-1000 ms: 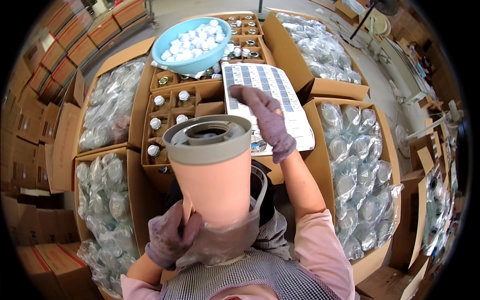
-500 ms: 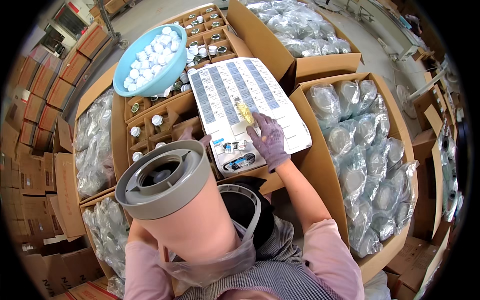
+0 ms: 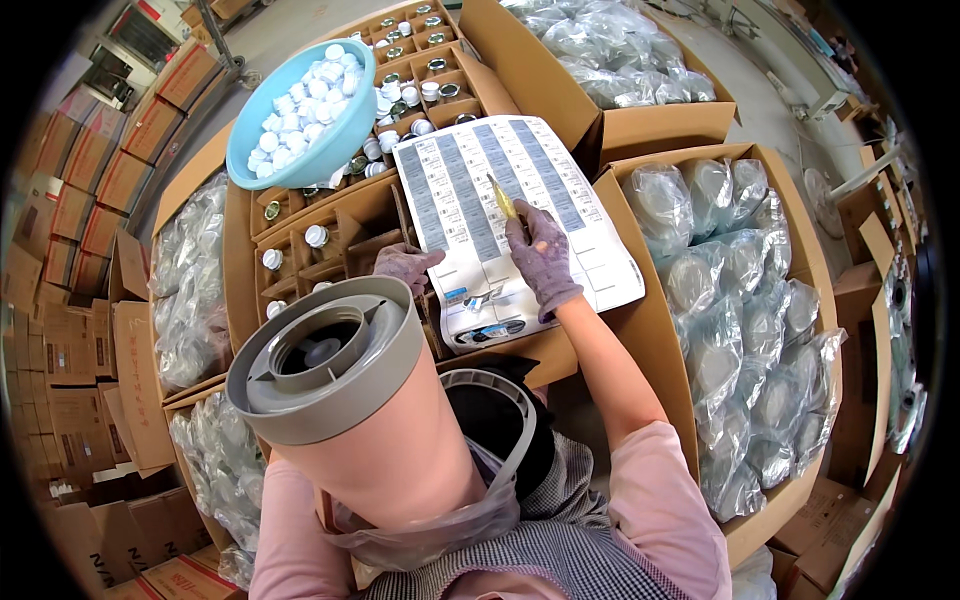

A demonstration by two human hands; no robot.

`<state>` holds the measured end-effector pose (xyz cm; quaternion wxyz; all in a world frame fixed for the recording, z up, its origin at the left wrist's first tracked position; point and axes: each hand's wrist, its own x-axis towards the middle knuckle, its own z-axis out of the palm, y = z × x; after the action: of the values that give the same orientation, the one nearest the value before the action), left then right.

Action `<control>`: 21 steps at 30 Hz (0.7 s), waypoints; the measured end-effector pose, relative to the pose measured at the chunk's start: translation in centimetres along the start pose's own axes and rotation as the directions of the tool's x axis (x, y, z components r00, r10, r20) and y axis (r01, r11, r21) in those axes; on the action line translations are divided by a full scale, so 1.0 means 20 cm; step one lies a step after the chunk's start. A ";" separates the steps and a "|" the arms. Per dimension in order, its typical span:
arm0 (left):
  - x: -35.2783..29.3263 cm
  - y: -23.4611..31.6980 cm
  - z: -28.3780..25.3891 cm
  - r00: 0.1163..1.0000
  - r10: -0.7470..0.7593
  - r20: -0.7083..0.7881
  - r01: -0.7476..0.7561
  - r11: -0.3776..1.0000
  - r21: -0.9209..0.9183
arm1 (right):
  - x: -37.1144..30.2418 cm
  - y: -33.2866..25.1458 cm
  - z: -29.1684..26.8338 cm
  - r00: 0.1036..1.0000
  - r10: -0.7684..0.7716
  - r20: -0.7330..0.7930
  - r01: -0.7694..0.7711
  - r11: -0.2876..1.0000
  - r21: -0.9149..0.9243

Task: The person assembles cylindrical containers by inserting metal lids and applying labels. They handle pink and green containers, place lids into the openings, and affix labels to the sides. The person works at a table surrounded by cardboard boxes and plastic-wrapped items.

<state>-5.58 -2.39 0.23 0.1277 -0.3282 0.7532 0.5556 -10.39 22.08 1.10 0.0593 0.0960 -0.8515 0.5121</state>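
My right hand (image 3: 540, 255), in a grey-purple glove, grips a slim yellow pointed tool (image 3: 501, 197) over a sheet of printed labels (image 3: 470, 190). The tool's tip points away from me, near a grey column of the sheet. At the sheet's left edge is my gloved left hand (image 3: 405, 266), with a finger stretched toward the labels and nothing visible in it. A large pink cylindrical container (image 3: 400, 430) with a grey ringed top (image 3: 325, 350) leans upright before my body, a clear plastic bag around its lower part. It hides my left forearm.
Beneath the sheet's left side stands a divided carton (image 3: 345, 225) with white-capped bottles. A light blue basin (image 3: 245, 150) of white caps rests on it. Open cartons of bagged clear items flank me, including one at right (image 3: 700, 300). Stacked boxes (image 3: 105, 220) stand at far left.
My left hand has come out from behind the container to the sheet's left edge. The sheet appears shifted slightly right. My right hand, with the yellow tool, has moved slightly up the sheet.
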 end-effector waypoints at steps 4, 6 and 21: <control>-0.15 0.10 0.09 0.999 -0.040 0.013 0.042 0.965 -0.258 | -0.05 0.06 -0.06 0.996 0.052 -0.072 -0.049 0.997 0.052; -0.27 0.24 0.13 0.988 -0.082 0.132 0.130 0.901 -0.415 | -0.05 0.21 -0.04 0.985 0.139 -0.105 -0.124 0.983 0.136; -0.03 -0.02 -0.22 0.892 0.299 0.339 -0.052 0.813 -0.580 | -0.26 -0.04 -0.04 0.792 -0.469 0.390 0.562 0.810 -0.168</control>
<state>-4.15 -6.39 1.78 0.1305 -0.1526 0.5415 0.8164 -5.11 22.99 1.13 0.0674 0.4019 -0.8520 0.3288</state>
